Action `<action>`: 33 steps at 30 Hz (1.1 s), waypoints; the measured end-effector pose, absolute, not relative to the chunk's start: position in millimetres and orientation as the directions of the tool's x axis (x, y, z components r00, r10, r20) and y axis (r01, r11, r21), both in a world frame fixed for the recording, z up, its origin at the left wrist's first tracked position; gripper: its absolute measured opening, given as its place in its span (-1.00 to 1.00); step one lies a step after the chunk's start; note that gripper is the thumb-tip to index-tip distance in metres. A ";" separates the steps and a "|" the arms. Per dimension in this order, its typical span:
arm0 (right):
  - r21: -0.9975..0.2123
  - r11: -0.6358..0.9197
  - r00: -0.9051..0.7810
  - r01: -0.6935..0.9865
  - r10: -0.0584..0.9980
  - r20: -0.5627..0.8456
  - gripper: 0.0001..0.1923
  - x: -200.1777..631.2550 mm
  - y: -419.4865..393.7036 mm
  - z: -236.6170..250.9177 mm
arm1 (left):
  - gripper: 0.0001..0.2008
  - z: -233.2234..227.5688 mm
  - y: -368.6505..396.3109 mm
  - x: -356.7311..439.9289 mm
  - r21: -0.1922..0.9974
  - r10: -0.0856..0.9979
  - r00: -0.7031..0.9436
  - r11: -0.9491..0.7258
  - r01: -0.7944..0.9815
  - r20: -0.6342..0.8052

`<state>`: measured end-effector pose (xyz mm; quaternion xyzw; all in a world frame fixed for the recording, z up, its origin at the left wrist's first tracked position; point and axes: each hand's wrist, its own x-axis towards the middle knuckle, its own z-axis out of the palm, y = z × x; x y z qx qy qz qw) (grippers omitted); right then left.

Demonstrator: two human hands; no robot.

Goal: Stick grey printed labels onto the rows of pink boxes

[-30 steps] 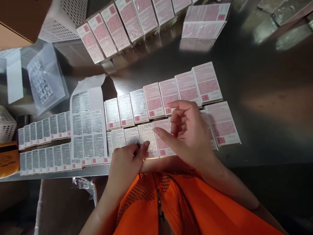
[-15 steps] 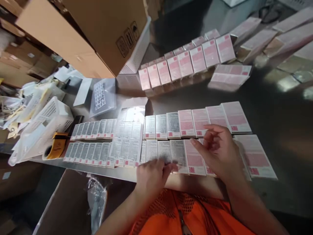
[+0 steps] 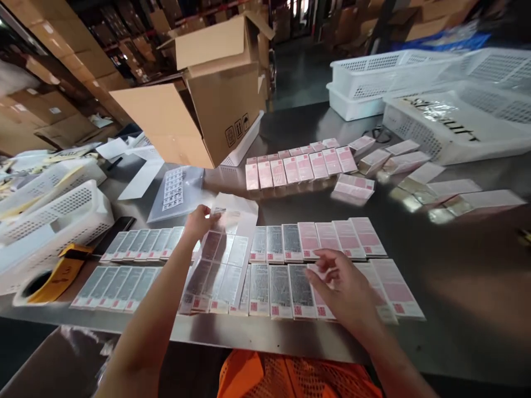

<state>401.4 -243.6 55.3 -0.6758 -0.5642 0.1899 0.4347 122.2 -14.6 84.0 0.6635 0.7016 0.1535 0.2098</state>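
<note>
My left hand [image 3: 199, 222] pinches the upper left part of a sheet of clear stickers [image 3: 238, 251] on white backing. That sheet lies slanted across two rows of small flat boxes. Boxes with dark grey label faces [image 3: 259, 282] run on both sides of it, each with a small red square near its lower end. My right hand [image 3: 342, 282] is over the pink-and-white boxes [image 3: 392, 282] at the right end of the rows. Its fingers are curled, with thumb and forefinger apart, and I see nothing in them. It hides parts of several boxes.
A row of pink boxes [image 3: 292, 168] stands farther back, with loose boxes [image 3: 427, 171] to its right. An open carton [image 3: 226, 110] is behind at left. White baskets [image 3: 365, 83] stand at the back right, another basket [image 3: 83, 213] at left beside a yellow-banded roll [image 3: 62, 276].
My left hand has moved from the front row of boxes up and left to the sticker sheet. My right hand stays over the pink boxes. The view has tilted up.
</note>
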 end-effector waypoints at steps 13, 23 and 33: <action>-0.708 0.537 -0.025 0.458 0.804 0.594 -0.62 336.1 -188.1 133.6 | -0.61 159.5 -150.4 117.2 0.962 0.972 0.114 -0.223 0.159 0.206; -0.949 0.283 0.075 0.137 0.953 0.295 -0.81 345.4 -222.9 139.5 | -0.47 166.2 -152.5 137.2 0.873 0.903 0.372 -0.348 0.343 0.214; -0.929 0.213 0.104 0.304 0.961 0.255 -0.90 377.0 -241.2 130.1 | -0.74 157.7 -166.2 182.9 0.905 0.958 0.287 -0.143 0.399 0.025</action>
